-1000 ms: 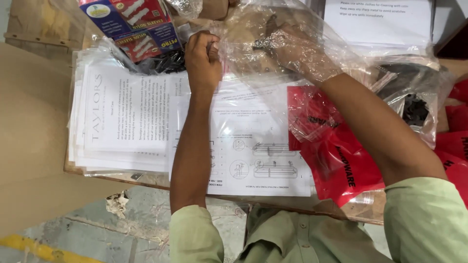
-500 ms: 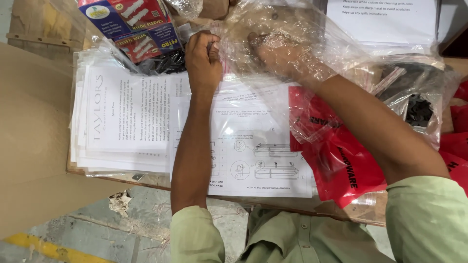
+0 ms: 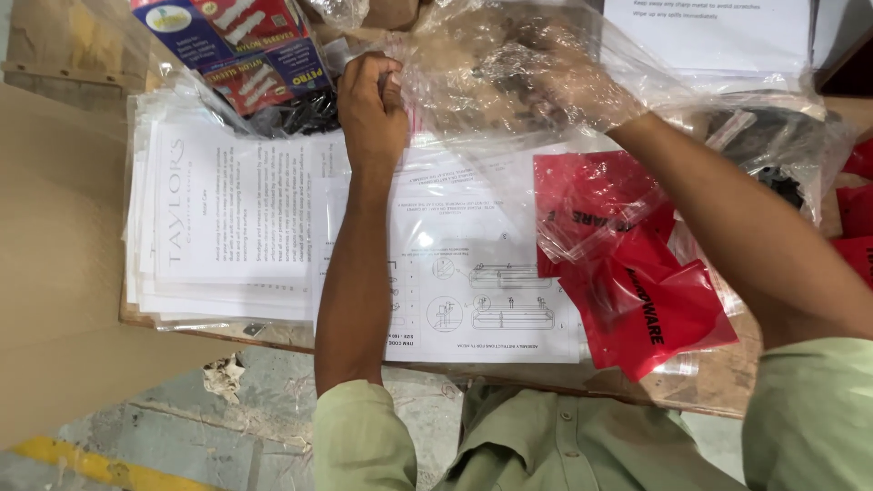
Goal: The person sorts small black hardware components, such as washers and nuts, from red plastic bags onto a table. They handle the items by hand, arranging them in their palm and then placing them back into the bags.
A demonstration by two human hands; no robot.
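Note:
My left hand (image 3: 373, 100) pinches the mouth edge of a large clear plastic bag (image 3: 455, 109) and holds it up over the wooden table (image 3: 709, 386). My right hand (image 3: 568, 77) is pushed inside that bag, fingers curled, seen only through crinkled plastic. Small dark bits show near its fingertips, but the glare hides whether it grips them. Under both forearms lies a white instruction sheet (image 3: 482, 273) with line drawings.
A stack of white printed sheets in clear sleeves (image 3: 227, 209) lies left. Red plastic bags (image 3: 637, 291) sit right of the drawing sheet. A blue and red box (image 3: 227, 45) and black small parts (image 3: 309, 114) are at the back. Another clear bag of black parts (image 3: 782, 177) is far right. Brown cardboard (image 3: 55, 255) borders the left.
My right hand has shifted up and a little to the right inside the clear bag, and the bag has lifted with it. My left hand keeps its pinch in the same place.

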